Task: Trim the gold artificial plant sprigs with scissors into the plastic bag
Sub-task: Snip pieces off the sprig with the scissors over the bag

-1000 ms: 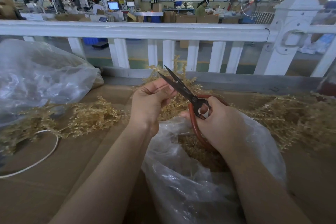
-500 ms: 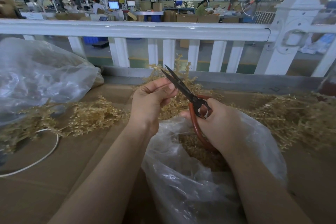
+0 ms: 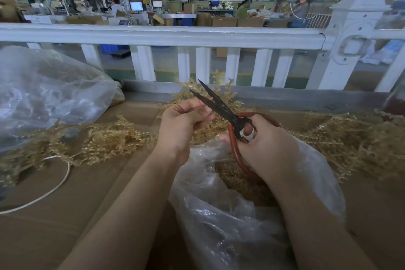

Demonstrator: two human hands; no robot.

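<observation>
My right hand point(image 3: 266, 148) grips the red-handled scissors point(image 3: 221, 108), whose dark blades are parted and point up and to the left. My left hand point(image 3: 182, 125) pinches a gold sprig point(image 3: 221, 90) just left of the blades; its fingers are curled, and the sprig's top rises behind the scissors. Below both hands lies the clear plastic bag point(image 3: 219, 210), its mouth open, with cut gold pieces point(image 3: 232, 178) inside. Loose gold sprigs are piled to the left point(image 3: 98, 144) and to the right point(image 3: 355, 140) on the brown cardboard table point(image 3: 65, 215).
A large crumpled clear bag point(image 3: 48, 94) sits at the far left. A white cord point(image 3: 54, 184) loops on the table at left. A white fence rail point(image 3: 166, 37) runs across behind the table, with a post point(image 3: 348, 39) at right. People work far behind it.
The scissor blades were shut half a second ago and are parted now. Both hands stay at nearly the same place.
</observation>
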